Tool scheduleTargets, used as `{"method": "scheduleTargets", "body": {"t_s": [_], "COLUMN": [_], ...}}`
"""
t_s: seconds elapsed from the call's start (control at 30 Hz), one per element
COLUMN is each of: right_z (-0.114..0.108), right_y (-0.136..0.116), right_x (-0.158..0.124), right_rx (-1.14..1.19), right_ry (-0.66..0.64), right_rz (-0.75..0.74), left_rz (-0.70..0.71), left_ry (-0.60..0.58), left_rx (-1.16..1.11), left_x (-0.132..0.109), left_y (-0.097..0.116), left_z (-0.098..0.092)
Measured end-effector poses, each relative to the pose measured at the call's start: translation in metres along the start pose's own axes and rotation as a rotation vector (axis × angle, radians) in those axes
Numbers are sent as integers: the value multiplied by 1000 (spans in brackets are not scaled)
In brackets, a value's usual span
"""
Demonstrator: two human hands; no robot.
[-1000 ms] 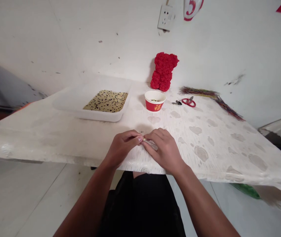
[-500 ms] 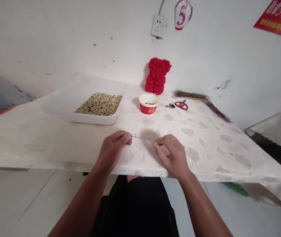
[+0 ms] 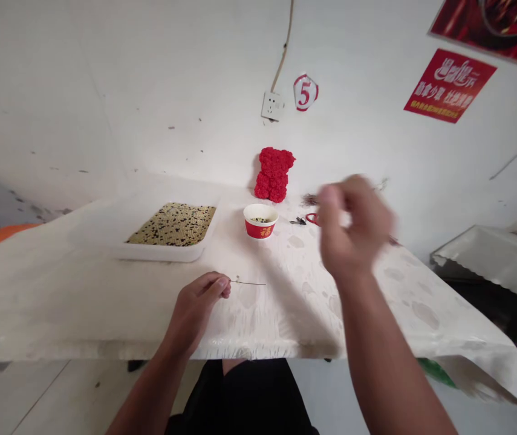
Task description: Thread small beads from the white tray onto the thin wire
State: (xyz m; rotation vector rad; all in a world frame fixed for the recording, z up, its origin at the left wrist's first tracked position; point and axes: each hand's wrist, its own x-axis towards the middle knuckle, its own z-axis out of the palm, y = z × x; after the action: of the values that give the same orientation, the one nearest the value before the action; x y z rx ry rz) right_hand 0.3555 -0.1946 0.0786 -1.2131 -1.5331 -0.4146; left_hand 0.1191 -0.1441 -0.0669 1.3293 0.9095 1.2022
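Note:
My left hand [image 3: 199, 305] rests near the front edge of the white table [image 3: 81, 302], its thumb and forefinger pinched on one end of a thin wire [image 3: 249, 283] that points right, just above the tabletop. My right hand [image 3: 353, 226] is raised in the air over the right middle of the table and is smeared by motion; its fingers look curled, and I cannot make out anything in them. It hides part of the red scissors [image 3: 311, 218] behind it.
A white tray [image 3: 162, 251] of small dark and yellow beads lies at the back left. A red paper cup [image 3: 260, 220] stands mid-table, a red rose bear [image 3: 274, 174] by the wall. A second covered table [image 3: 489, 260] stands at the right.
My right hand let go of the wire, lifted off the table and swung up and right. The left hand kept its pinch on the wire. The view tilted upward.

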Motion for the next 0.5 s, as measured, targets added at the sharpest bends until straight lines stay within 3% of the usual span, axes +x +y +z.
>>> {"method": "scheduleTargets", "body": {"t_s": [0.03,0.1,0.17,0.23,0.33,0.5], "right_z": [19,50,64,66,59,58], "right_y": [6,23,37,42,29,-1], "right_x": [9,11,-8,-38,-80,-111], "right_rx": [20,63,108,187,336,515], "right_ry": [-38,-298,-384,-444,-548,-615], "right_rz": [100,369,448,501,569,653], "left_rz": [-1,-5,-10,-11,1,-2], "left_ry": [-7,-25,-39,-54,-56,-76], "left_rx": [-1,10,50,85,101,107], "left_x": [0,-1,-1,0,1,0], "left_y": [0,1,3,3,4,2], "left_z": [0,0,0,0,0,-1]}}
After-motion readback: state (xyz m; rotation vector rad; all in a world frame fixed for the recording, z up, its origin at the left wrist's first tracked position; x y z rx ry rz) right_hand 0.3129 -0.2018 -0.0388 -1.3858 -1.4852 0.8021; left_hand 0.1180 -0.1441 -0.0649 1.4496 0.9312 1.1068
